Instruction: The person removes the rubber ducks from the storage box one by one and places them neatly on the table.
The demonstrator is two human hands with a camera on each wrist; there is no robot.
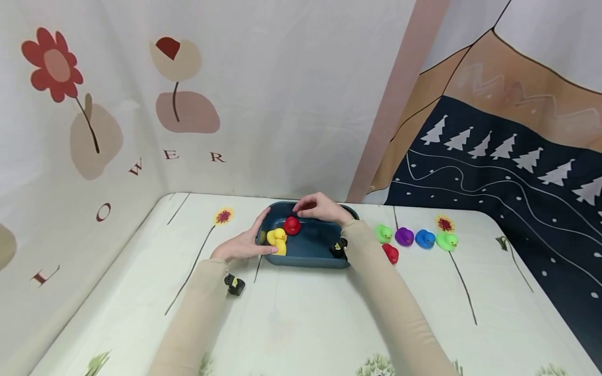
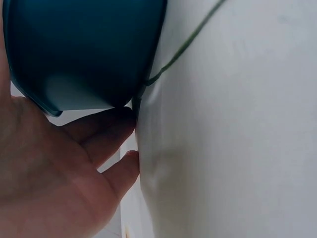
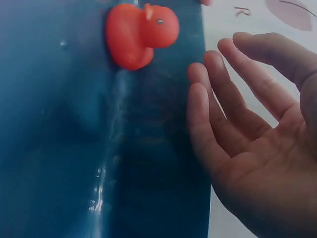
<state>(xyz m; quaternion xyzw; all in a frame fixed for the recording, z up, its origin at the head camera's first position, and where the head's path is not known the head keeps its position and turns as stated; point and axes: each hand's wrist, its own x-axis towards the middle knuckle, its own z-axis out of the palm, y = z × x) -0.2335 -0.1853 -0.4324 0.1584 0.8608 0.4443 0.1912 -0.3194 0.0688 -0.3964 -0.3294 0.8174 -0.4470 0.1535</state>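
A dark blue tub (image 1: 310, 261) sits on the table, holding a red rubber duck (image 1: 292, 225) and yellow rubber ducks (image 1: 279, 236) at its left end. My left hand (image 1: 242, 245) grips that end, thumb over the front rim and fingers along the outer side. In the left wrist view, fingers (image 2: 106, 131) reach beneath the tub wall (image 2: 84, 54). Over the tub's far side, my right hand (image 1: 322, 208) holds nothing, its fingers loosely bent. The right wrist view has this hand (image 3: 252, 134) beside the rim, apart from the red duck (image 3: 133, 37).
Right of the tub stand a green duck (image 1: 383, 233), a purple duck (image 1: 404, 236), a blue duck (image 1: 425, 239) and another green duck (image 1: 447, 241) in a row. A red duck (image 1: 390, 253) lies nearer, partly behind the right forearm. Printed cloth (image 1: 282, 104) rises behind the table.
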